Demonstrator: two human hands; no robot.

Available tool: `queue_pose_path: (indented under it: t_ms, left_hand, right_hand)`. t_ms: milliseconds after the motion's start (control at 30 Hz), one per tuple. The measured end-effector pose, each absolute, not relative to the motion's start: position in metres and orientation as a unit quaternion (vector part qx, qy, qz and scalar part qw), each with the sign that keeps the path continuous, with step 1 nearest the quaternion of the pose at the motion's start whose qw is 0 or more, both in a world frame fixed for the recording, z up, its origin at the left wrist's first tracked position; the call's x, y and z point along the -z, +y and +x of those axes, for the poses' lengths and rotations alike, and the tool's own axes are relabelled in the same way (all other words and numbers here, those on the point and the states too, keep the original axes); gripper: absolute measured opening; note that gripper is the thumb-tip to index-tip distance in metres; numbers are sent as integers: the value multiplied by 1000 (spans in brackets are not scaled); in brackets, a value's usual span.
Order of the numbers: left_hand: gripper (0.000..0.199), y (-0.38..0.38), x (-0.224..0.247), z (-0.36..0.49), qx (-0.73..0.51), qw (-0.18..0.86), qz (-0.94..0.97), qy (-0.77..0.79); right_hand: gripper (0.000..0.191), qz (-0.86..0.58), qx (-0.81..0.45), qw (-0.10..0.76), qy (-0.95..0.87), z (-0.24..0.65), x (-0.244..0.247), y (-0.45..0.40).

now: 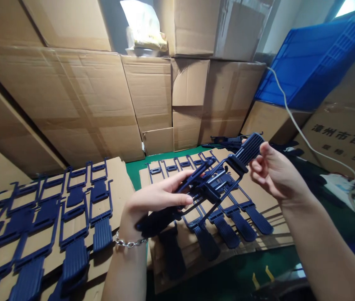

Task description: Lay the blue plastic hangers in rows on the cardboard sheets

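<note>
I hold a dark wire-frame part [213, 192] with ribbed flat paddles up in front of me; its exact kind I cannot make out. My left hand [157, 194] grips its lower left portion, thumb on the near side, and a chain bracelet circles that wrist. My right hand [269, 171] has its fingers closed on the ribbed paddle [250, 148] at the upper right end. Beneath, similar frame parts [232, 228] lie in a row on a cardboard sheet [192, 263], partly hidden by the held part and my hands.
To the left, more such parts [75, 255] cover another cardboard sheet [122, 184]. Cardboard boxes [92, 96] are stacked behind the green surface [133, 173]. A blue crate [305, 62], a white cable [309, 144] and a printed box [343, 138] stand at the right.
</note>
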State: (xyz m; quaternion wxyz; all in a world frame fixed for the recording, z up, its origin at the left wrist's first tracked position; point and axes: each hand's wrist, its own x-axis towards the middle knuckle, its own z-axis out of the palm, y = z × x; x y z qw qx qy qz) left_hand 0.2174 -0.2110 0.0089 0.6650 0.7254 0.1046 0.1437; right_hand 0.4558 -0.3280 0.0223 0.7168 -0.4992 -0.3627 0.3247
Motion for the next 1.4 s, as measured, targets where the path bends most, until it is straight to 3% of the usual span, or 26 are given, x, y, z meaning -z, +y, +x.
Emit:
queue_pose_path:
  t_ms: [233, 400, 567, 667, 767, 833, 1100, 1267, 1400]
  left_hand:
    - [43, -215, -12, 222, -135, 711, 681, 112]
    - [45, -210, -13, 219, -155, 667, 718, 122]
    - [47, -198, -13, 203, -229, 613, 738, 165]
    - [48, -190, -13, 191, -260, 591, 737, 201]
    - [46, -185, -13, 182, -276, 584, 729, 225]
    - [42, -182, -13, 179, -274, 582, 730, 231]
    - [44, -181, -8, 187, -244, 568, 752, 230]
    - [47, -185, -5, 198, -178, 561, 774, 234]
    - [50, -188, -6, 204, -164, 552, 785, 230]
  right_hand:
    - [38, -471, -255, 737, -413, 469, -37, -339]
    - [46, -428, -187, 802, -373, 478, -37, -355]
    - [31, -483, 9, 836, -259, 517, -9, -373]
    - [11, -638, 75, 702, -308, 539, 35, -379]
    - [18, -787, 55, 456, -412, 554, 76, -382]
    - [21, -815, 21, 360, -454, 561, 91, -383]
    - [38, -836, -74, 312, -445, 590, 110, -358]
    - [51, -817, -130, 345, -443, 614, 127, -334]
    - [51, -810, -131, 333, -465, 618, 127, -315]
